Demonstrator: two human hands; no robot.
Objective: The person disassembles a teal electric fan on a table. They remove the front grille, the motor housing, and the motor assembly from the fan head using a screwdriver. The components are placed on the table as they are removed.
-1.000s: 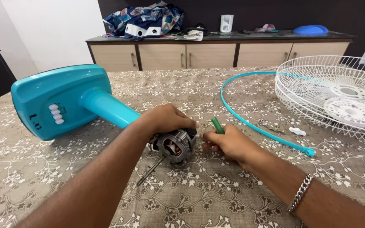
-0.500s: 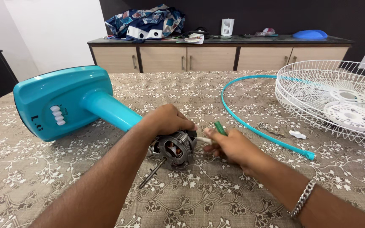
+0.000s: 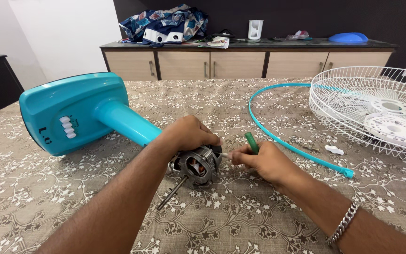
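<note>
Gripping the bare fan motor (image 3: 197, 164) at the middle of the table, the left hand (image 3: 186, 134) has its fingers curled over the housing's top, pressing it down. The right hand (image 3: 261, 160) pinches a green-handled screwdriver (image 3: 251, 142) between thumb and fingers, tip at the motor's 3 o'clock side. Compared with a second ago, the green handle has tipped more upright and the right hand sits slightly higher, so the tool seems to be turning on a fastener while the motor stays put. The steel shaft (image 3: 171, 193) points toward 7 o'clock. The teal fan stand (image 3: 78, 110) lies at 10 o'clock, a teal ring (image 3: 278, 136) at 2 o'clock, the white wire guard (image 3: 367, 108) beyond it. Bare patterned tablecloth (image 3: 240, 221) lies at 6 o'clock.
</note>
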